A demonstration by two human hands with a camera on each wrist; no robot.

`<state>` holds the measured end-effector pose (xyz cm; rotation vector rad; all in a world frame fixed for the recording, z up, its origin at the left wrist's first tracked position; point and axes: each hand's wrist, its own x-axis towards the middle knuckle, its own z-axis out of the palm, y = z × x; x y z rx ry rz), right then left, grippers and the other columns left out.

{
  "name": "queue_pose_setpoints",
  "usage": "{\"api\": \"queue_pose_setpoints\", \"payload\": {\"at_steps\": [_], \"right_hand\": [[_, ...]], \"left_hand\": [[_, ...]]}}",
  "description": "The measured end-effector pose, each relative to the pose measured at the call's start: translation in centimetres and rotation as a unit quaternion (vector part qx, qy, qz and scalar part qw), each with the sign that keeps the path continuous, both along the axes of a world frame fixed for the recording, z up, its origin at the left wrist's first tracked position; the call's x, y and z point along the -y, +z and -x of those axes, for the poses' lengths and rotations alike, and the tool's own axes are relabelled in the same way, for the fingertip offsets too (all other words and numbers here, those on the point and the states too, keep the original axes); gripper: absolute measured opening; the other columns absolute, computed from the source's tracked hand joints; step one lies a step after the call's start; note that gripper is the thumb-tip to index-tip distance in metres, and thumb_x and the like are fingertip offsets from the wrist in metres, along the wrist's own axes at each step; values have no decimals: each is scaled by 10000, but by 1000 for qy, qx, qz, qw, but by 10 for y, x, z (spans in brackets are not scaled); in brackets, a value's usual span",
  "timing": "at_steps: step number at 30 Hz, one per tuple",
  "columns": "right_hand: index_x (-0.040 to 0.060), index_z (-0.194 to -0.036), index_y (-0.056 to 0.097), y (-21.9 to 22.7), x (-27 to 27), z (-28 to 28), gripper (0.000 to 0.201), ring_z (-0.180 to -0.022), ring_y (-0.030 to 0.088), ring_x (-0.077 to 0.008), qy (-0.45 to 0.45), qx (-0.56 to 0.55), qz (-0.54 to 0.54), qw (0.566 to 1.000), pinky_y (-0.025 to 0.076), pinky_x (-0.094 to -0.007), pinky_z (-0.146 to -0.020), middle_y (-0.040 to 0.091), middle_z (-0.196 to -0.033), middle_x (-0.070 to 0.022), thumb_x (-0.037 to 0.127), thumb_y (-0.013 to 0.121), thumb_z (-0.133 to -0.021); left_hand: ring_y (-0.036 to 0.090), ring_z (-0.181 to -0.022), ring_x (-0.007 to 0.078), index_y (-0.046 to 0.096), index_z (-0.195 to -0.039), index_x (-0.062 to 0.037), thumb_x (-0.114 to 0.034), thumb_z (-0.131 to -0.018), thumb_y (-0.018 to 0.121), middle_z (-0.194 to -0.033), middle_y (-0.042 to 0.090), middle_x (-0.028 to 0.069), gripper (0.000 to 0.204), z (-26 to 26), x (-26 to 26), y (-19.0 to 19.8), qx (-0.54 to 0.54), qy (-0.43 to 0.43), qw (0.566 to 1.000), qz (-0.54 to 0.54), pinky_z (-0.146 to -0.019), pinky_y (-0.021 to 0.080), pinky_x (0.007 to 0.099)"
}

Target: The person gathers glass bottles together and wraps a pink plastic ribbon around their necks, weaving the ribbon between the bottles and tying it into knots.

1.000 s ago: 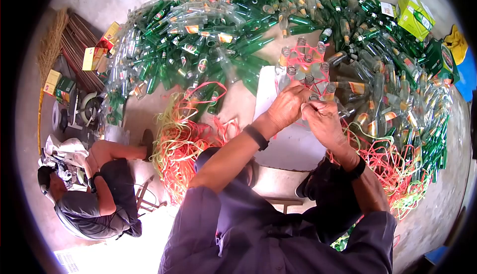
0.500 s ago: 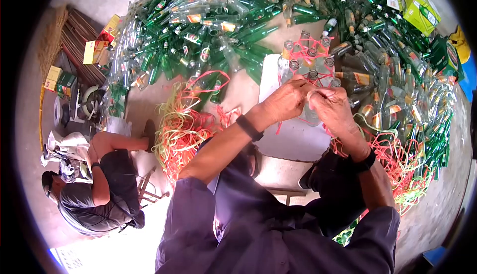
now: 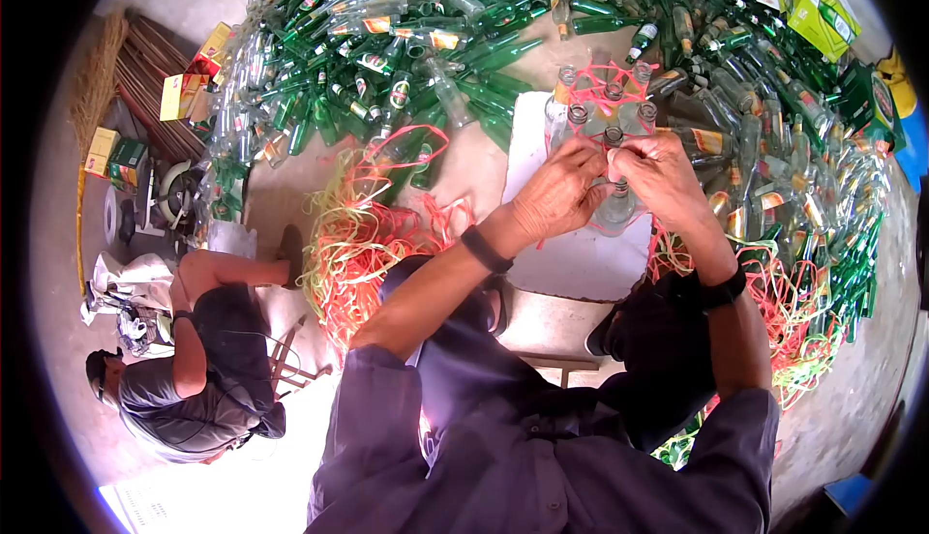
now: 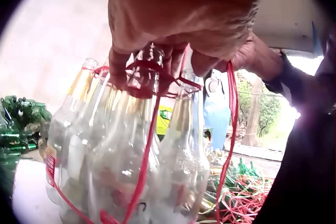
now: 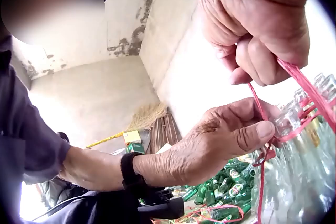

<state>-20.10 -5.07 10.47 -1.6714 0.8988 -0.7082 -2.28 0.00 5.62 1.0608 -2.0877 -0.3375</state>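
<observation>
A cluster of clear glass bottles [image 4: 126,171] stands upright, with red plastic twine [image 4: 147,155] looped around and between the necks. My left hand [image 3: 559,193] is at the neck of a near bottle [image 3: 617,213]. In the right wrist view, its thumb [image 5: 260,131] and fingers pinch the twine against that neck. Just above it, my right hand [image 5: 257,29] has its fingers curled round the twine. One strand [image 5: 256,98] runs taut between the two hands. A loose end hangs below the right hand in the left wrist view.
The bottles stand on a white board [image 3: 571,268] between the knees. Heaps of tangled red and yellow-green twine [image 3: 353,253] lie on both sides. Piles of green and clear bottles [image 3: 397,60] surround the board. Another person [image 3: 189,370] sits at the left.
Both hands have shifted slightly. The right hand has moved up and right and sits closer to the left hand at the near bottle's neck. The head view has tilted a little.
</observation>
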Motion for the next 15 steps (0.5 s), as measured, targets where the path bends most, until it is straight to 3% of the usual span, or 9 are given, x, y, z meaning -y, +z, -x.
{"api": "queue_pose_setpoints", "payload": {"at_steps": [5, 8, 15], "right_hand": [[-23, -693, 673, 14, -3, -4, 184, -575, 464, -54, -43, 29, -105, 993, 357, -242, -529, 577, -611, 6, 83, 602, -825], [-17, -691, 680, 14, -2, -4, 181, -580, 460, -54, -59, 43, -128, 989, 352, -241, -538, 584, -626, 12, 83, 606, -822], [-15, -709, 699, 14, 0, 3, 180, -577, 450, -48, -81, 32, -138, 987, 336, -238, -519, 585, -628, 14, 91, 605, -820]], "left_hand": [[591, -1000, 366, 634, -1056, 2, 11, -783, 682, -988, 641, 166, 278, -5, 6, -6, -55, -9, 998, -16, -872, 509, 426], [610, -984, 365, 642, -1014, 0, 40, -810, 674, -950, 646, 149, 210, -7, 11, -9, -74, -27, 996, -39, -859, 514, 424], [616, -967, 351, 651, -986, 3, 39, -787, 680, -940, 659, 142, 204, 0, 8, -11, -83, 17, 996, -12, -844, 510, 420]]}}
